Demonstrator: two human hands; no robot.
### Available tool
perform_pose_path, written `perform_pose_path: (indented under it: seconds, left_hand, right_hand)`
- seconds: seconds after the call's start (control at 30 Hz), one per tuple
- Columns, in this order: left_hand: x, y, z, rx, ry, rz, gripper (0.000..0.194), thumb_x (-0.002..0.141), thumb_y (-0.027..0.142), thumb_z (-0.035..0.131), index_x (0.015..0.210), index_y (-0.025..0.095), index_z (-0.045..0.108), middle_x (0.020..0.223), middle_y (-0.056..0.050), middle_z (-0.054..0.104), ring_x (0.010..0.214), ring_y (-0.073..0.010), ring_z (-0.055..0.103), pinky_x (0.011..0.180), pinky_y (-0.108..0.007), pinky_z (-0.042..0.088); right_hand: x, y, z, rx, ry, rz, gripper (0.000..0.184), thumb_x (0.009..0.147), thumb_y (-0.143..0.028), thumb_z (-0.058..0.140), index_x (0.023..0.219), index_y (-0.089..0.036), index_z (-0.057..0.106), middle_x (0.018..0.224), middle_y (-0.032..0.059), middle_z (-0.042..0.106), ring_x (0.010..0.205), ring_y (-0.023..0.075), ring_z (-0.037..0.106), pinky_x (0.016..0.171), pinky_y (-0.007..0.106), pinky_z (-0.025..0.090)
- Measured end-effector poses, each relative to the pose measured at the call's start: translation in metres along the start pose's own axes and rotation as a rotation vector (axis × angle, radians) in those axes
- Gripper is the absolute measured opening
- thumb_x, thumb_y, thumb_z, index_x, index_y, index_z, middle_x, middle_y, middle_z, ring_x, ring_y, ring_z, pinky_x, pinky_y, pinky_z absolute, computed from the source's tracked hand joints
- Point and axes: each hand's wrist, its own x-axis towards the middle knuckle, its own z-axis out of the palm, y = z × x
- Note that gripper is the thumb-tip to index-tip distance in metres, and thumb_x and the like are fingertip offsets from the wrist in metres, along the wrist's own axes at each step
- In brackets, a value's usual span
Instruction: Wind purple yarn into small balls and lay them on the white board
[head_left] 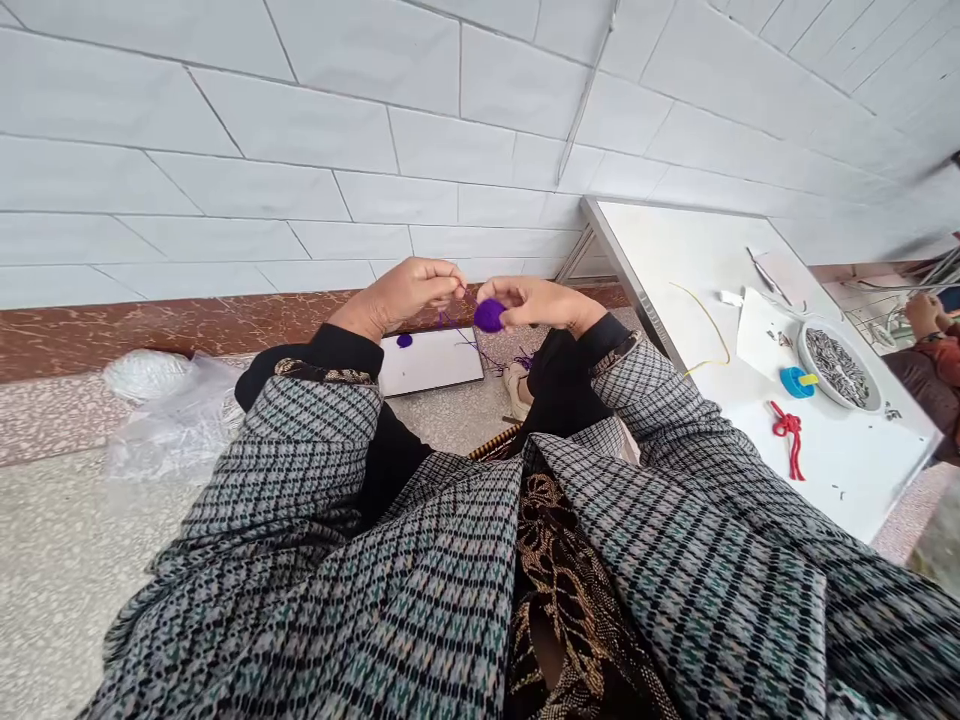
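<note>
My right hand [529, 302] holds a small round purple yarn piece [490, 316] between thumb and fingers, its flat face towards me. To the left of it, my left hand [424, 287] is closed in a pinch at about the same height. Purple yarn [444, 321] hangs just under those fingertips and seems to be held there; the pinched end itself is too small to see. Loose strands trail down between the hands. Below them, a second purple round piece [405, 341] lies on a white board [435, 368] with a dark edge.
At right stands a white table [757, 440] with a bowl of sunflower seeds [838, 362], a blue tape roll [796, 382], a red knotted cord [787, 430] and a yellow cord [720, 335]. A plastic bag [169, 410] lies on the floor at left. Another person's hand [924, 315] shows far right.
</note>
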Motion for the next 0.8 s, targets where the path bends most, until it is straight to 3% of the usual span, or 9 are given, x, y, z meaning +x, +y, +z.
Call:
perform_pose_path:
  seconds: [0.1, 0.23, 0.33, 0.4, 0.43, 0.5, 0.6, 0.67, 0.8]
  left_hand:
    - [0.006, -0.019, -0.007, -0.025, -0.04, -0.069, 0.022, 0.085, 0.039, 0.082, 0.078, 0.02, 0.071, 0.066, -0.001, 0.05, 0.061, -0.0157, 0.043, 0.066, -0.032, 0.041]
    - [0.014, -0.038, 0.002, -0.077, -0.186, -0.065, 0.031, 0.081, 0.047, 0.088, 0.077, 0.02, 0.075, 0.063, -0.001, 0.048, 0.059, -0.0149, 0.04, 0.063, -0.033, 0.041]
    - [0.02, -0.037, 0.007, -0.089, -0.337, -0.055, 0.031, 0.082, 0.049, 0.089, 0.079, 0.019, 0.079, 0.063, -0.002, 0.049, 0.059, -0.0155, 0.042, 0.063, -0.033, 0.042]
    - [0.023, -0.034, 0.004, -0.078, -0.374, -0.071, 0.03, 0.086, 0.048, 0.087, 0.082, 0.019, 0.082, 0.063, -0.002, 0.048, 0.06, -0.016, 0.042, 0.064, -0.035, 0.045]
    - [0.025, -0.032, 0.001, -0.061, -0.373, -0.088, 0.028, 0.088, 0.047, 0.086, 0.083, 0.019, 0.083, 0.064, -0.002, 0.047, 0.06, -0.0162, 0.042, 0.064, -0.036, 0.047]
    - [0.03, -0.033, -0.006, -0.003, -0.364, -0.133, 0.027, 0.088, 0.045, 0.084, 0.079, 0.019, 0.082, 0.065, -0.004, 0.049, 0.06, -0.0165, 0.042, 0.065, -0.036, 0.048]
    - [0.037, -0.045, -0.016, 0.07, -0.368, -0.202, 0.03, 0.08, 0.044, 0.086, 0.068, 0.019, 0.074, 0.069, -0.007, 0.056, 0.062, -0.0175, 0.046, 0.067, -0.038, 0.047]
    - [0.041, -0.054, -0.02, 0.05, -0.356, -0.22, 0.032, 0.074, 0.047, 0.085, 0.065, 0.02, 0.071, 0.069, -0.008, 0.057, 0.063, -0.0181, 0.046, 0.069, -0.039, 0.046]
    - [0.043, -0.065, -0.028, -0.02, -0.259, -0.201, 0.033, 0.069, 0.05, 0.084, 0.066, 0.021, 0.07, 0.07, -0.008, 0.054, 0.067, -0.019, 0.046, 0.073, -0.041, 0.046]
  right_hand:
    - [-0.003, 0.001, 0.011, 0.214, -0.024, -0.15, 0.051, 0.087, -0.034, 0.104, 0.116, -0.018, 0.066, 0.1, 0.0028, 0.077, 0.085, 0.0139, 0.072, 0.078, 0.025, 0.065]
    - [0.012, 0.001, 0.01, 0.414, 0.315, -0.213, 0.056, 0.09, -0.046, 0.106, 0.119, -0.022, 0.063, 0.104, 0.0026, 0.074, 0.094, 0.0155, 0.075, 0.087, 0.024, 0.067]
    - [0.031, 0.012, 0.001, 0.242, 0.599, -0.128, 0.037, 0.099, -0.032, 0.094, 0.115, -0.025, 0.061, 0.106, 0.002, 0.071, 0.101, 0.0173, 0.072, 0.09, 0.025, 0.065]
    - [0.037, 0.026, -0.004, -0.032, 0.652, 0.017, 0.027, 0.095, -0.014, 0.085, 0.107, -0.023, 0.062, 0.103, 0.0024, 0.071, 0.1, 0.0192, 0.07, 0.091, 0.027, 0.062]
    - [0.036, 0.034, -0.005, -0.155, 0.586, 0.1, 0.025, 0.091, -0.006, 0.081, 0.103, -0.021, 0.064, 0.1, 0.0025, 0.071, 0.098, 0.0197, 0.068, 0.09, 0.028, 0.06]
    - [0.026, 0.048, -0.007, -0.257, 0.297, 0.236, 0.028, 0.083, 0.002, 0.074, 0.102, -0.018, 0.071, 0.095, 0.0019, 0.073, 0.09, 0.0187, 0.066, 0.086, 0.028, 0.057]
    - [0.0, 0.062, -0.006, -0.06, -0.151, 0.279, 0.037, 0.08, -0.002, 0.074, 0.114, -0.015, 0.079, 0.096, 0.0002, 0.077, 0.082, 0.0145, 0.066, 0.081, 0.025, 0.055]
    - [-0.016, 0.066, -0.006, 0.107, -0.304, 0.238, 0.037, 0.084, -0.011, 0.082, 0.12, -0.014, 0.078, 0.099, 0.0007, 0.079, 0.083, 0.0133, 0.067, 0.08, 0.024, 0.055]
    - [-0.037, 0.072, -0.006, 0.282, -0.448, 0.161, 0.049, 0.095, -0.043, 0.1, 0.122, -0.012, 0.074, 0.104, 0.0056, 0.082, 0.09, 0.0152, 0.074, 0.084, 0.024, 0.059]
